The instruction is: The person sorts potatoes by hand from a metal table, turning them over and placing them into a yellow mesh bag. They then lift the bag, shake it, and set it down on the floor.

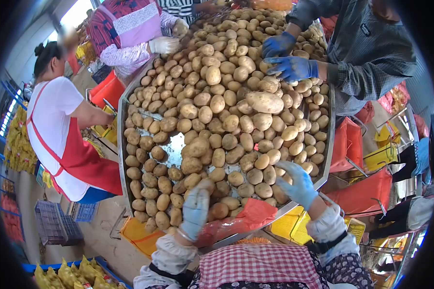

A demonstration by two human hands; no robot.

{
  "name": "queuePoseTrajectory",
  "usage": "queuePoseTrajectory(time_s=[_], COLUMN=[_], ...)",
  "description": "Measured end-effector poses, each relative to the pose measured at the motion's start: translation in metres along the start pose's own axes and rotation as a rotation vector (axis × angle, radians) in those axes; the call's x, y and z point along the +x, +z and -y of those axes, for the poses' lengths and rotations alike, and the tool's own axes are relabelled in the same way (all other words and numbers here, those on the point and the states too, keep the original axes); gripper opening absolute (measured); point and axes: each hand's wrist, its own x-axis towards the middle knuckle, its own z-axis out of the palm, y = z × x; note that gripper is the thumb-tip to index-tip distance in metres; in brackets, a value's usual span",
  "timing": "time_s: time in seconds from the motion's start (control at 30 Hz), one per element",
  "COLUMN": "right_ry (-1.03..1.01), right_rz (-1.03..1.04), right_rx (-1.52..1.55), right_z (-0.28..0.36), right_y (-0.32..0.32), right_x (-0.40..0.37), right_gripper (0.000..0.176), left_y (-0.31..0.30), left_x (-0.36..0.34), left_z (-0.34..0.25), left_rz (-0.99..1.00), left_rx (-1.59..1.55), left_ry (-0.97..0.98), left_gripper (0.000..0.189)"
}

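Note:
Potatoes lie heaped over a metal-rimmed table. My left hand, in a light blue glove, is at the near edge with its fingers bent together against potatoes; whether it grips one is hidden. My right hand, gloved the same way, reaches over the near right part of the pile, its fingers apart and close to a few potatoes. Between my hands a red plastic bag lies along the near rim. A large oblong potato rests on top of the heap.
Across the table at right, a co-worker's blue-gloved hands touch the pile; white-gloved hands are at the far left. A person in a red apron stands left. Yellow crates and a blue crate stand below.

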Motion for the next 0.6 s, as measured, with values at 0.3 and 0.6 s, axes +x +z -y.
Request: queuePoseTrajectory(time_s=[0.3,0.6], right_ry=[-0.145,-0.038], right_rz=[0.514,0.454], right_rx=[-0.380,-0.324], right_z=[0.082,0.108], right_y=[0.145,0.142], right_x=[0.057,0.054], right_gripper=[0.077,0.070], left_y=[-0.094,-0.137], left_x=[-0.013,0.077], left_z=[0.078,0.091], left_rz=[0.089,-0.184], left_rx=[1.193,1.233], left_ry=[0.156,0.052], left_gripper=[0.084,0.075])
